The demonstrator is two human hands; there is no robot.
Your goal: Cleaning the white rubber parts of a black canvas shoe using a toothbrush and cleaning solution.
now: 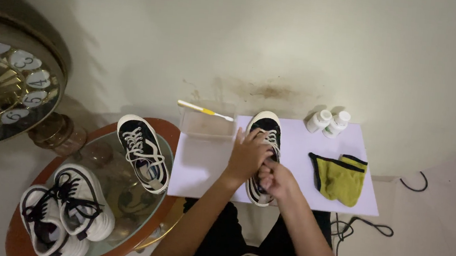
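Note:
A black sneaker (265, 127) with a white toe cap and white laces lies on a white board (201, 165), toe pointing away from me. My left hand (247, 155) rests flat over the shoe's middle, fingers spread on the laces. My right hand (276, 181) is closed at the shoe's opening near the heel, fingers curled on the shoe; what exactly it pinches is hidden.
A clear plastic tub (205, 125) with a yellow-and-white toothbrush (204, 110) across it stands left of the shoe. Two white bottles (328, 122) and a yellow-green cloth (341, 179) lie to the right. A round glass table (120, 190) holds a matching sneaker (143, 152) and two white shoes (66, 212). A large clock (0, 93) is at far left.

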